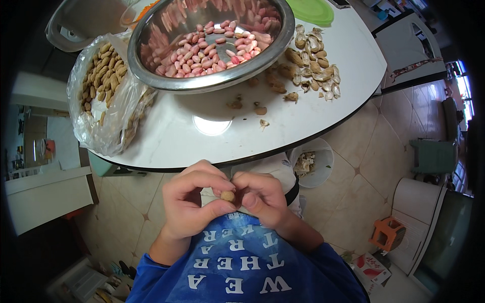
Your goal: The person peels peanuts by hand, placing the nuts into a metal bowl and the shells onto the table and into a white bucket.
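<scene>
A single unshelled peanut (227, 196) is pinched between the thumb and index finger of my left hand (191, 191). Close against its other side is my right hand (263, 195), with curled fingers and the thumb a little apart; whether it grips the peanut too is hard to see. Both hands are in front of my chest, just off the table edge. Beyond them, a stainless steel bowl (212, 86) holds many pink-skinned peanut kernels (197, 57). Left of the bowl, a clear plastic bag (93, 134) lies open around unshelled peanuts (108, 74).
Broken peanut shells (314, 68) are heaped right of the bowl on the white table (166, 140), with stray bits nearer me. A green lid (312, 11) lies behind. Below the edge stands a translucent bin (322, 174) with scraps. An orange stool (387, 234) is at lower right.
</scene>
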Motion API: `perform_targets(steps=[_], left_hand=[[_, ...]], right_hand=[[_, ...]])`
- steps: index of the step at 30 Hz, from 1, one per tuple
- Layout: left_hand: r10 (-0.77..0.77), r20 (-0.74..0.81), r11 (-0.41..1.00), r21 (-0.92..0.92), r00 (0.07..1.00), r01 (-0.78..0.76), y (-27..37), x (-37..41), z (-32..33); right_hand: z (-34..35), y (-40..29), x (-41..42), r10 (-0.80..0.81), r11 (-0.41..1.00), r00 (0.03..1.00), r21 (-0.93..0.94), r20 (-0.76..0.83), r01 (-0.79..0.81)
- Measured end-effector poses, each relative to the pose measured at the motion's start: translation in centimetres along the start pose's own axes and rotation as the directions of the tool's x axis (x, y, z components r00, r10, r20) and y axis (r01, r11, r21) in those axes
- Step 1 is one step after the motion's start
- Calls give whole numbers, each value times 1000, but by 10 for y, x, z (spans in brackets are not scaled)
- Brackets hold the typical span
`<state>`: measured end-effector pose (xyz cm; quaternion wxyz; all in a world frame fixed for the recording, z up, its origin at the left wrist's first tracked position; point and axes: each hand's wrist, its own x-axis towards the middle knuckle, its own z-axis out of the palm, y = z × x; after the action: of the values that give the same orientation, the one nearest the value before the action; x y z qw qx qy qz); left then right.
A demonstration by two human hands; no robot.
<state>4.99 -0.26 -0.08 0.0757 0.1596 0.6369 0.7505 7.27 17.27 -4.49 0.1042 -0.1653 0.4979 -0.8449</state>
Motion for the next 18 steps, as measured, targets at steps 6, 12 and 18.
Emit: perform_targets(steps=[6, 12, 18], left_hand=[[111, 5, 990, 92, 994, -110, -3, 2, 2], [116, 135, 976, 168, 984, -138, 5, 10, -4], [113, 159, 976, 169, 981, -140, 1, 11, -10]], right_hand=[[7, -3, -2, 107, 972, 991, 200, 80, -121], [11, -4, -2, 12, 999, 999, 35, 38, -13], [18, -5, -1, -108, 973, 993, -210, -50, 95]])
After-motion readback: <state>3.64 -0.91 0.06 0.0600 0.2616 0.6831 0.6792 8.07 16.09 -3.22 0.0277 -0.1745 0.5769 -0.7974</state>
